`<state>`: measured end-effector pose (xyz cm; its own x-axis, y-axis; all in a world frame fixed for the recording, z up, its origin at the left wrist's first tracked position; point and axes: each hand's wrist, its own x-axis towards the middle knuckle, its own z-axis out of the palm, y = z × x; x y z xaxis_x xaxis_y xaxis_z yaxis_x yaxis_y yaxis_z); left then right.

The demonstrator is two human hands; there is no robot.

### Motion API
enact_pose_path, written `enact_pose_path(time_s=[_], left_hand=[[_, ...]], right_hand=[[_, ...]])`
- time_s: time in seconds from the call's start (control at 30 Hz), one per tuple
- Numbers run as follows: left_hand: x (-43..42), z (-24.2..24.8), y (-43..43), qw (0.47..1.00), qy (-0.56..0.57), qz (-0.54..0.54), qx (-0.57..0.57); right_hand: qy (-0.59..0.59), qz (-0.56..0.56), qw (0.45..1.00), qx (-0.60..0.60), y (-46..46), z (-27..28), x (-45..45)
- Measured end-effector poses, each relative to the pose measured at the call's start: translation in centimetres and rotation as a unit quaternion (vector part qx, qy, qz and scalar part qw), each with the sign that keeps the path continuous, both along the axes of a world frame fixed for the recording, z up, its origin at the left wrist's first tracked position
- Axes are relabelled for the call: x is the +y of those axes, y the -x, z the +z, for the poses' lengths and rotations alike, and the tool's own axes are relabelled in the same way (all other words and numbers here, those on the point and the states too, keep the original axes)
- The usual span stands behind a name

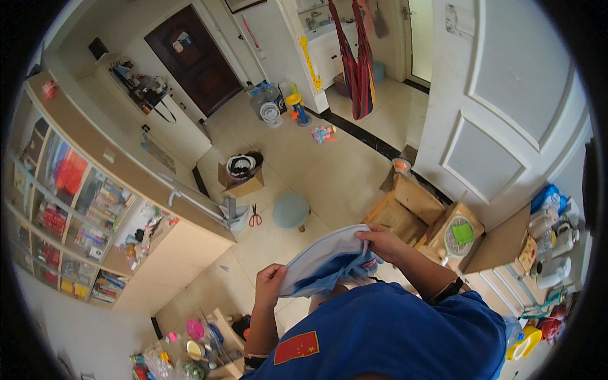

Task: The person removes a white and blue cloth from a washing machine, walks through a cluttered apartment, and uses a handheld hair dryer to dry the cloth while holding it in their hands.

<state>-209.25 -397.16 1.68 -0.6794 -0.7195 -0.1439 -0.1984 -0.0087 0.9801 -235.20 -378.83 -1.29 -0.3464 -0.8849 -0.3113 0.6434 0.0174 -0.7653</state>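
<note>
A white and blue cloth garment [323, 259] hangs stretched out before my body, its pale edge with thin blue trim facing up. My left hand [270, 280] pinches one end of that edge, and my right hand [384, 241] grips the other end. Darker blue fabric shows inside the opening. The lower folds are partly hidden behind my blue shirt [380, 327]. A narrow pale strip or cord hangs just below my right fingers.
Beyond the garment stand a round blue-grey stool [290, 210], red-handled scissors [255, 218] and a cardboard box [243, 178]. Wooden drawers [403, 206] and an electric mosquito swatter [459, 237] are at right. A glass-fronted bookcase [85, 199] lines the left; a striped hammock [358, 71] hangs ahead.
</note>
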Motion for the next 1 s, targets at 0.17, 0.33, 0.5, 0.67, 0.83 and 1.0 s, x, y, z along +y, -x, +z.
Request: enact_pose_path(time_s=[0.17,0.33,0.5,0.67,0.83,1.0], left_hand=[[-12.6,-2.6,9.3,0.999,-0.019,-0.021,0.015],[-26.2,-2.3,24.1,0.992,-0.019,-0.127,0.011],[-34.8,0.0,41.4,0.957,0.037,-0.279,-0.063],[-36.1,-0.4,58.7,0.907,0.043,-0.418,-0.014],[-36.2,0.4,75.3,0.815,0.138,-0.562,-0.035],[-36.6,2.3,92.1,0.828,0.121,-0.548,0.024]], right_hand=[[0.021,-0.005,0.999,0.027,9.4,-0.8,-10.5],[-0.022,-0.139,0.99,-0.019,18.0,-0.9,-19.9],[-0.002,-0.238,0.971,0.02,27.0,0.5,-23.1],[0.035,-0.42,0.905,-0.058,36.0,-1.6,-22.9],[0.017,-0.448,0.892,-0.062,49.4,-1.5,-24.3],[-0.019,-0.424,0.905,-0.009,64.4,2.6,-26.2]])
